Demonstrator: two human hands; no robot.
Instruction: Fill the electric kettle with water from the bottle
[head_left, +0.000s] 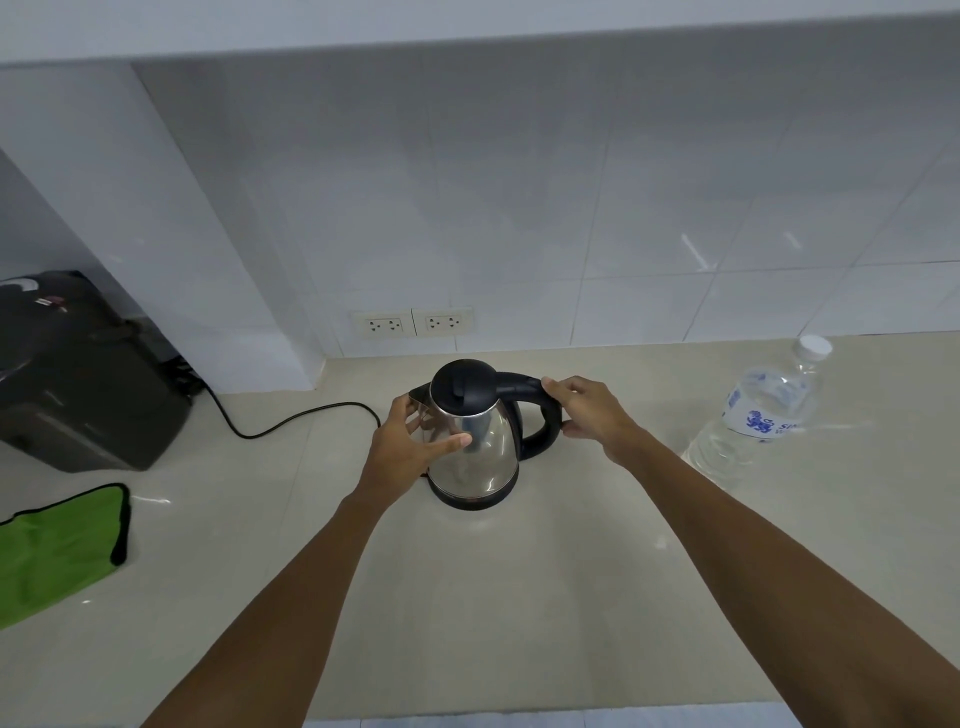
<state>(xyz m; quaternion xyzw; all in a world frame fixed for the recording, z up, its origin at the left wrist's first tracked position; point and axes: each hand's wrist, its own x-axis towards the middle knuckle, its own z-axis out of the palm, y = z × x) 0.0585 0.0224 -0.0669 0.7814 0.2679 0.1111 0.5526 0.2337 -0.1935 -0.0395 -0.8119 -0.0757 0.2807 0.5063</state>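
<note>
While the left hand (402, 447) cups the lidded kettle (475, 441) body, the right hand (592, 413) grips its handle — the capped bottle (758, 410) stands right of the kettle.

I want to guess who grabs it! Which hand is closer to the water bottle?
Right. The right hand holds the kettle's handle, on the side toward the water bottle. The left hand rests on the kettle's far side, farther away.

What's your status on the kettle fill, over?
Left hand on kettle body, right hand gripping its handle. Lid shut, kettle standing on counter. Water bottle still capped, untouched, to the right. Nothing in the way.
</note>
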